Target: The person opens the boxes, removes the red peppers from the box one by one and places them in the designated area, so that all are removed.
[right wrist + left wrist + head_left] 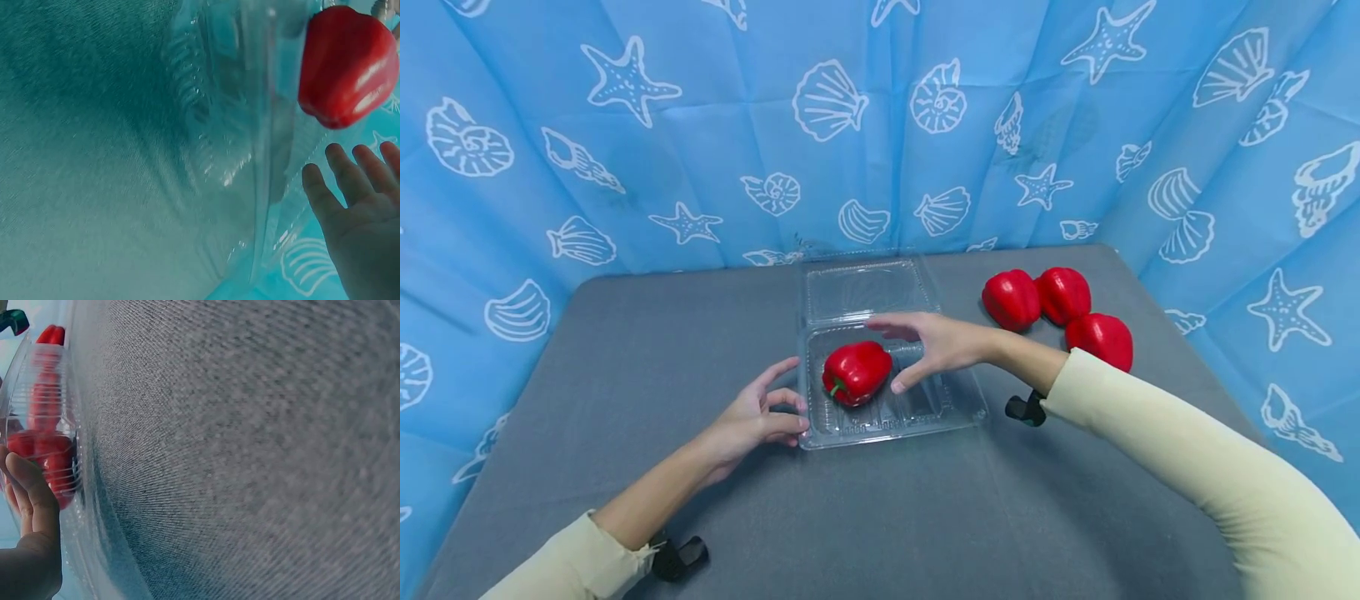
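A red bell pepper (859, 371) with a green stem lies in the left part of a clear plastic clamshell container (891, 436), whose lid (868, 287) is folded back. My right hand (943, 340) hovers over the container just right of the pepper, fingers spread and thumb apart, holding nothing. In the right wrist view, a gap shows between the fingertips (334, 150) and the pepper (347, 69). My left hand (752, 421) is at the container's left edge, its loosely bent fingers touching the side. The left wrist view shows the pepper through the clear wall (78, 456).
Three more red bell peppers (1013, 300) sit grouped at the back right of the grey table (880, 517). A blue curtain (700, 125) with white shells and starfish hangs behind and at both sides. Each wrist wears a black strap (679, 558).
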Action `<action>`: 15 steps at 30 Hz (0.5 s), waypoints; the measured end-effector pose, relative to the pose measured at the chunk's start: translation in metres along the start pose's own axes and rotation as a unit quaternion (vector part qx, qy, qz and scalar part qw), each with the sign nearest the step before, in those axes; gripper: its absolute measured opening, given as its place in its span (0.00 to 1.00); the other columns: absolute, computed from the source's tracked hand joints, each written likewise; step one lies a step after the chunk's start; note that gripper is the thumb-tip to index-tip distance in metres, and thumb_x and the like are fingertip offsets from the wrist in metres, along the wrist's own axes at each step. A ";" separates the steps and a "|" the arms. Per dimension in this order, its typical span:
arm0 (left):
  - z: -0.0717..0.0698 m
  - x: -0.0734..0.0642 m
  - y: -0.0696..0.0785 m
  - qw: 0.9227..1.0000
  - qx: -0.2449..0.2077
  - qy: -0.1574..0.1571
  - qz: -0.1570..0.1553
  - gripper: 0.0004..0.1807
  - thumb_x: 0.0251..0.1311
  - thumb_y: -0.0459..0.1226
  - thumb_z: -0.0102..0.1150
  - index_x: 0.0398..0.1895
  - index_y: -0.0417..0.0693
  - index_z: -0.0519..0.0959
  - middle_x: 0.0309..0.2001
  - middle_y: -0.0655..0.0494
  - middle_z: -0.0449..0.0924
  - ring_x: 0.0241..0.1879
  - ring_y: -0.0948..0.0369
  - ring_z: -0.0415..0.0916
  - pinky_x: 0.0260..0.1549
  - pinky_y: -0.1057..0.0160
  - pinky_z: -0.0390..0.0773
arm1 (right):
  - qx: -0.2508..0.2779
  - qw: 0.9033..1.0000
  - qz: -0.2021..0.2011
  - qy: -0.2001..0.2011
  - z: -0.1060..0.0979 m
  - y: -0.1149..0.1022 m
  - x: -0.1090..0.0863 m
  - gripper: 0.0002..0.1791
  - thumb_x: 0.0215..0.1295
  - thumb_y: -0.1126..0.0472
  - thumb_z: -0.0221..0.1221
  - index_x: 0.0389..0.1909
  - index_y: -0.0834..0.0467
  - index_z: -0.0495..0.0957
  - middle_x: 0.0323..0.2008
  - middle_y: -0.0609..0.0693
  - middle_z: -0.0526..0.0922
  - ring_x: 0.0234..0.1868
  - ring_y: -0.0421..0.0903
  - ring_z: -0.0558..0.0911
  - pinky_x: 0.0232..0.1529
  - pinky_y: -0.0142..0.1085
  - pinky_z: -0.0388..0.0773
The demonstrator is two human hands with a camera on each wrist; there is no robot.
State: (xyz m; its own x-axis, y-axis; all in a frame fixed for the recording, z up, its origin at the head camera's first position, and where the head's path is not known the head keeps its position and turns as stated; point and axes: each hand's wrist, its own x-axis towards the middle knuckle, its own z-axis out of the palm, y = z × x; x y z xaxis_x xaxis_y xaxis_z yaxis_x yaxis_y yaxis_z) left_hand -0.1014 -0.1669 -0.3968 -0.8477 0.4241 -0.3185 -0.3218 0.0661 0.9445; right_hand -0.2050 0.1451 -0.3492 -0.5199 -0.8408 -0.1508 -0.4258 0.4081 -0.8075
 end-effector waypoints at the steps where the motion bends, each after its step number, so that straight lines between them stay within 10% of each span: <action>1: 0.000 0.000 0.000 1.000 0.001 -0.002 0.001 0.48 0.62 0.31 0.62 0.79 0.53 0.45 0.45 0.47 0.76 0.38 0.56 0.81 0.42 0.58 0.82 | 0.000 1.000 0.003 -0.004 0.001 0.000 0.002 0.51 0.56 0.54 0.72 0.76 0.59 0.55 0.75 0.58 0.59 0.73 0.58 0.61 0.70 0.55 0.60; 15: -0.001 0.000 0.001 1.000 0.000 -0.005 -0.002 0.48 0.60 0.31 0.63 0.78 0.52 0.45 0.44 0.49 0.76 0.37 0.57 0.81 0.42 0.58 0.82 | -0.024 0.999 0.030 -0.031 0.015 -0.011 0.023 0.51 0.54 0.53 0.73 0.76 0.55 0.57 0.73 0.55 0.62 0.73 0.52 0.63 0.70 0.49 0.63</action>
State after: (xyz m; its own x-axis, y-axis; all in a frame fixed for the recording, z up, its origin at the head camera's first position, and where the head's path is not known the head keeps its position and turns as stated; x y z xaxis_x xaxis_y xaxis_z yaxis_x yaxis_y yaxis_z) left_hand -0.1017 -0.1680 -0.3962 -0.8421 0.4333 -0.3212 -0.3253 0.0671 0.9432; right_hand -0.2013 0.1164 -0.3523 -0.5003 -0.8335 -0.2345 -0.4307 0.4745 -0.7677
